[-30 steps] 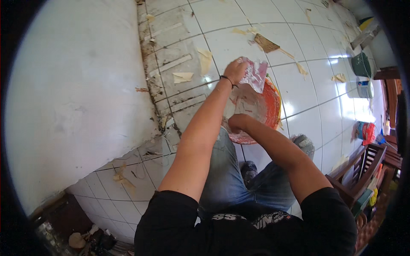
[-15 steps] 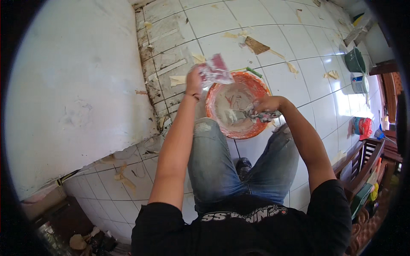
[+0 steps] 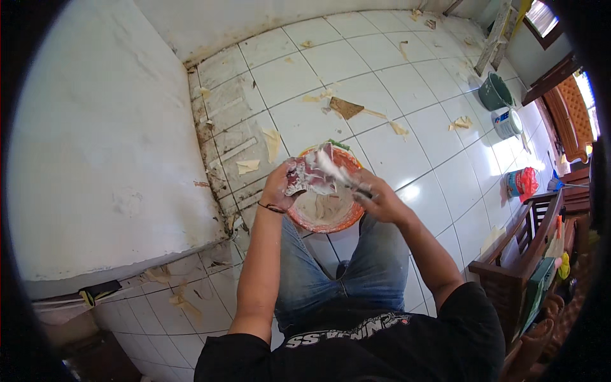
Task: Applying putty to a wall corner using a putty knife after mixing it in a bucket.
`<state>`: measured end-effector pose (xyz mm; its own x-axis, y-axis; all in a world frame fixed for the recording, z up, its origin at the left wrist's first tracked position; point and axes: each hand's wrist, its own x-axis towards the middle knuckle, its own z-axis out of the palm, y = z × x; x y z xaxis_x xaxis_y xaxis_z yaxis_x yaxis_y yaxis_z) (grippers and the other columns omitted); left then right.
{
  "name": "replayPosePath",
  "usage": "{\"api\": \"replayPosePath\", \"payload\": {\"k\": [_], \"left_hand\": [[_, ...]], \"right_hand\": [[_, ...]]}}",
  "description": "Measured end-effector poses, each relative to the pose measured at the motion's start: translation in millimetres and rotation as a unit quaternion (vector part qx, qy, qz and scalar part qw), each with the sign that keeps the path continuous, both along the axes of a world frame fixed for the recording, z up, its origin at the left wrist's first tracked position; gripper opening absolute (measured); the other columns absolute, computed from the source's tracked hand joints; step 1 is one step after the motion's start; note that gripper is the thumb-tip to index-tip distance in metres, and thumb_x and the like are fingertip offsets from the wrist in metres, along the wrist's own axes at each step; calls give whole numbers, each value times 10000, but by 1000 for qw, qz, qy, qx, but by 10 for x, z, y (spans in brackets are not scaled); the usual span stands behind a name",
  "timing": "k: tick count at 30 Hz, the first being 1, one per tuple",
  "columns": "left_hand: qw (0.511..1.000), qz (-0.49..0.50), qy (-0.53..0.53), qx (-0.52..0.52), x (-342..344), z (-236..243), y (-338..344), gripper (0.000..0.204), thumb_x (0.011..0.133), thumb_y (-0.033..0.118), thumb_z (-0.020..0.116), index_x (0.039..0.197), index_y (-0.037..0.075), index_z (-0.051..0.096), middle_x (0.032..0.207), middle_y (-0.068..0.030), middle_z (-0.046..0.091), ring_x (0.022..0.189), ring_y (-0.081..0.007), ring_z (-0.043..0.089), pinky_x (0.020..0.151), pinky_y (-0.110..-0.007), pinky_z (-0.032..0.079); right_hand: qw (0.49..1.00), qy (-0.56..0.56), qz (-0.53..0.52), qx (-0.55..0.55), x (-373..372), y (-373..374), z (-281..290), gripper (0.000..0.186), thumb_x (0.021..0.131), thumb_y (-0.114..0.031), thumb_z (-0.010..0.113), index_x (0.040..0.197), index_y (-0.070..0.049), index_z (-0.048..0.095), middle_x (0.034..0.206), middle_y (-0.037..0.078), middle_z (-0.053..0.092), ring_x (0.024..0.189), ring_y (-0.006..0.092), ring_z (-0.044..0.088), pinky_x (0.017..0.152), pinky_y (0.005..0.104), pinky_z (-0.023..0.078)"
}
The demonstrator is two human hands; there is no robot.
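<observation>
Over an orange bucket [image 3: 344,221], my left hand [image 3: 278,189] grips a dark red flat piece [image 3: 304,175] smeared with white paste, perhaps a putty board. In my right hand [image 3: 382,198] is a putty knife [image 3: 363,191], its blade loaded with white paste and blurred by motion. The blade meets or overlaps the far edge of the red piece; I cannot tell whether they touch. Whitish paste [image 3: 318,209] coats the inside of the bucket, which stands on the floor just beyond my knees. Both hands partly hide its opening.
A pale wall block [image 3: 114,165] rises on my left. Peeled scraps [image 3: 345,108] lie on the white tiles. Toward the right stand a green bucket [image 3: 495,93], a white pail [image 3: 507,124], a red-and-blue package [image 3: 522,183] and a wooden bench [image 3: 503,270]. A ladder [image 3: 496,35] leans farther back.
My right hand has lifted the putty knife out of the bucket, up to the red piece. My left hand has lowered and turned that piece over the bucket. The view has shifted too.
</observation>
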<state>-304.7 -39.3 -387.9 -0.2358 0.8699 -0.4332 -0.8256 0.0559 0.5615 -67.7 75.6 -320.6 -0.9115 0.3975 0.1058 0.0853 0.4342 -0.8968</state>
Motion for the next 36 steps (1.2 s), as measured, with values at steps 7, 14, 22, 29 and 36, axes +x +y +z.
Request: {"api": "replayPosePath", "payload": {"k": [7,14,22,29,36], "left_hand": [[996,-18,80,40,-81,328,-194,292,886,182,485,1098,-4,557,1015,-111,643,898,-231,646,797,-378,539],[994,19,34,99,-9,292,-354,313,901,179,459,1136,-9,544,1080,-130,630,956,-244,637,832,-382,529],[996,66,20,61,-38,89,-522,373,929,234,434,1185,-20,530,1128,-132,623,1004,-261,623,875,-401,509],[987,107,10,118,-69,18,-597,382,927,244,405,1182,-14,526,1152,-149,609,1046,-285,605,938,-423,474],[970,201,34,132,63,41,-728,306,935,190,410,1109,-7,567,1055,-96,633,955,-203,625,876,-334,493]], "right_hand": [[985,-59,-3,163,327,-60,-95,466,809,-56,622,1264,-111,539,1115,181,538,1009,349,551,860,396,472],[991,-107,-77,37,596,-50,-157,340,844,-55,564,1183,-35,566,1054,167,585,945,295,593,796,351,484],[965,-109,-113,-212,219,-18,-418,267,852,-91,509,1090,5,586,889,147,646,815,280,629,732,359,492],[881,-399,18,256,-352,138,-1739,230,779,-120,578,977,-26,648,928,192,672,874,312,664,739,444,522],[910,-189,-87,358,-415,106,-1368,492,821,-277,608,1258,-78,503,1204,153,562,1110,327,546,920,486,419]]}}
